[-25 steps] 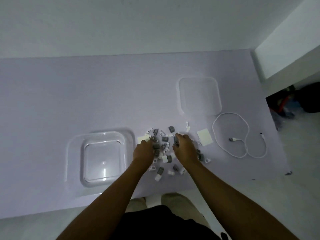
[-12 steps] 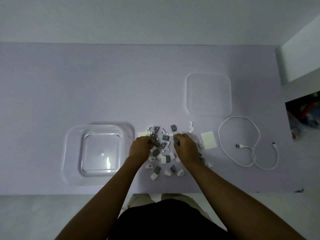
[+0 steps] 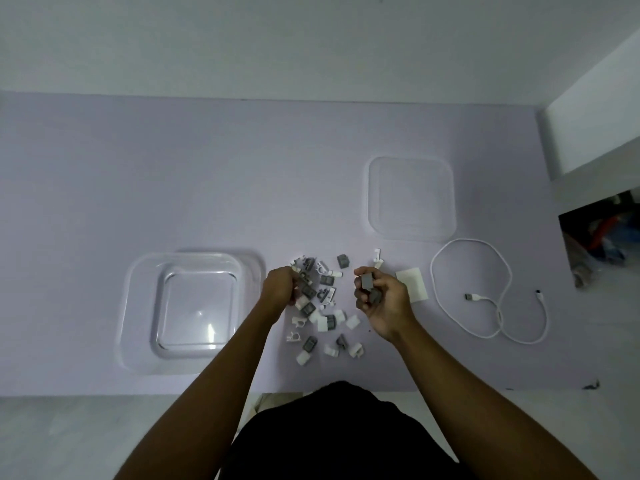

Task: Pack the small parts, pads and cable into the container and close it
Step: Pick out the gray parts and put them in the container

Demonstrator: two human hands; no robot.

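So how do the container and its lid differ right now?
The container is deep and sits left of the parts pile; the lid is flat and lies farther back on the right, near the cable. Both are clear, square with rounded corners, and hold nothing.

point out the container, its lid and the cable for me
container point(image 3: 138, 308), head view, on its left rim
lid point(image 3: 411, 199), head view, on the middle of the flat clear panel
cable point(image 3: 437, 292), head view, on the left side of the white loop
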